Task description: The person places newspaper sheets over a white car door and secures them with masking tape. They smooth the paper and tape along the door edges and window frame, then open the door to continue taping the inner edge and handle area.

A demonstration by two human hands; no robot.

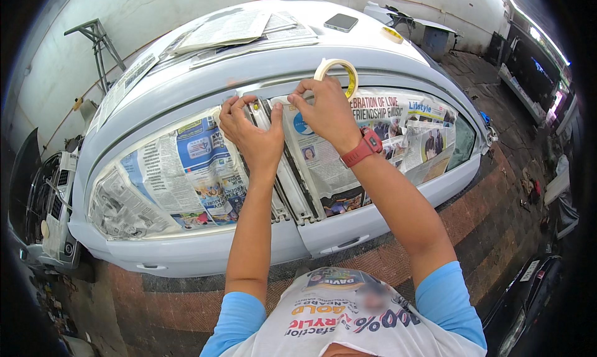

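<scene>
We have the masking tape roll (352, 77) just beyond the knuckles of our right hand (328, 111) and seemingly against its fingers, so that hand is clearly the nearer one; its thumb and forefinger pinch together, though we cannot tell whether a strip lies between them. Our left hand (254, 133) is loosely curled, thumb spread, with nothing visibly gripped. Between the hands, the door pillar (284, 184) runs lengthwise back toward us, slanting slightly rightward.
</scene>
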